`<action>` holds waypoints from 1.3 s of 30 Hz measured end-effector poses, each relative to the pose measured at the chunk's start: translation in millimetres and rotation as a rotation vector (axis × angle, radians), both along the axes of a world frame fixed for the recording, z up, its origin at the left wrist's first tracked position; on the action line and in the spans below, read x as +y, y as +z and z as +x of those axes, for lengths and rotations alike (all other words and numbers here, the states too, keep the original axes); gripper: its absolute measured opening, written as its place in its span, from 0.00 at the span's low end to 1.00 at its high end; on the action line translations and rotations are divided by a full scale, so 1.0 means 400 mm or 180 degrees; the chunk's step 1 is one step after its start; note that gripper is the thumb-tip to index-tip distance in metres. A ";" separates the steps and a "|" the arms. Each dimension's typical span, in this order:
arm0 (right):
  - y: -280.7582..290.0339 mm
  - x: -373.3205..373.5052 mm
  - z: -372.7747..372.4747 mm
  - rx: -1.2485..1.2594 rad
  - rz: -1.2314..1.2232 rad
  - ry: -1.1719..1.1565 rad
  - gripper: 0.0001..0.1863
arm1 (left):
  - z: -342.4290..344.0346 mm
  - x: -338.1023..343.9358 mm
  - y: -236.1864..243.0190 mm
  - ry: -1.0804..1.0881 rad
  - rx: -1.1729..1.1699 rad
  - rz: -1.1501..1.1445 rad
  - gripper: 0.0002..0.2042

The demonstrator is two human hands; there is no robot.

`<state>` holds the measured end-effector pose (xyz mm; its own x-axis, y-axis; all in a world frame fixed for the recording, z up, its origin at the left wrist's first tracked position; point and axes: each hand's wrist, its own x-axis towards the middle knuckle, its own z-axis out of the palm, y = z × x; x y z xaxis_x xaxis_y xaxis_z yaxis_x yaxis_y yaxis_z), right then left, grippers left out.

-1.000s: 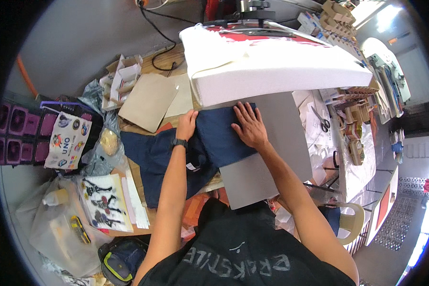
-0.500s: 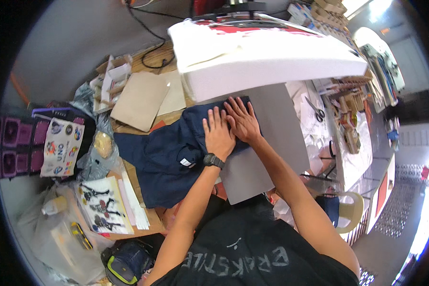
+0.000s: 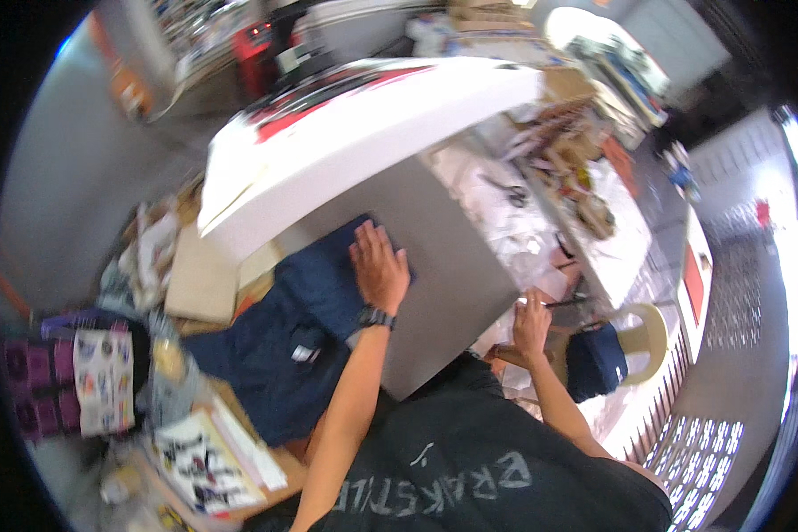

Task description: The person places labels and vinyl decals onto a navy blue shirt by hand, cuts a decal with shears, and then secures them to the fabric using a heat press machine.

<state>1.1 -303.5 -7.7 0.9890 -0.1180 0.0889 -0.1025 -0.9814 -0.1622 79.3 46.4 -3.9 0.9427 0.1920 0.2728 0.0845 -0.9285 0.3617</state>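
Observation:
My left hand (image 3: 381,270) lies flat on a dark navy garment (image 3: 315,279), its fingers stretched out and a black watch (image 3: 377,316) on the wrist. Part of the garment rests folded on a flat grey plate (image 3: 443,266); the remainder hangs over the plate's left side, with a small white label showing. My right hand (image 3: 530,330) is off the plate, beside its right corner. A thin dark bar (image 3: 563,303) passes close to its fingertips. Blur hides whether those fingers grip anything.
A thick white slab with a red top (image 3: 372,115) overhangs the plate's far side. Scissors (image 3: 508,191) lie on the white-covered surface to the right. A cream chair (image 3: 652,341) with dark cloth stands at right. Cardboard (image 3: 202,275) and printed sheets (image 3: 206,465) lie at left.
My right hand has left the garment and moved right, beyond the plate. The left hand stays flat on the garment. The whole view has turned and shifted.

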 end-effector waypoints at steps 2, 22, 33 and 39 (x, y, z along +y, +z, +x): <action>0.009 -0.079 -0.019 0.0070 0.0332 -0.0108 0.25 | 0.016 -0.064 -0.018 0.0008 0.0251 -0.0006 0.34; 0.032 -0.922 0.735 -0.1702 0.1335 -0.1133 0.08 | -0.106 -0.521 0.120 0.0047 0.0091 -0.0332 0.21; -0.038 -1.177 0.916 -0.0123 0.0703 -0.1255 0.08 | -0.033 -0.595 0.199 0.0202 0.0201 -0.0626 0.13; -0.081 -1.179 0.953 0.0925 0.0133 -0.0742 0.05 | -0.077 -0.586 0.215 0.0346 0.0351 -0.0573 0.09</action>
<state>382.3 -775.1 -40.1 0.9185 -0.3404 -0.2013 -0.3699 -0.9195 -0.1330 48.5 -187.8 82.1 0.9361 0.3302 0.1215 0.2285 -0.8331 0.5037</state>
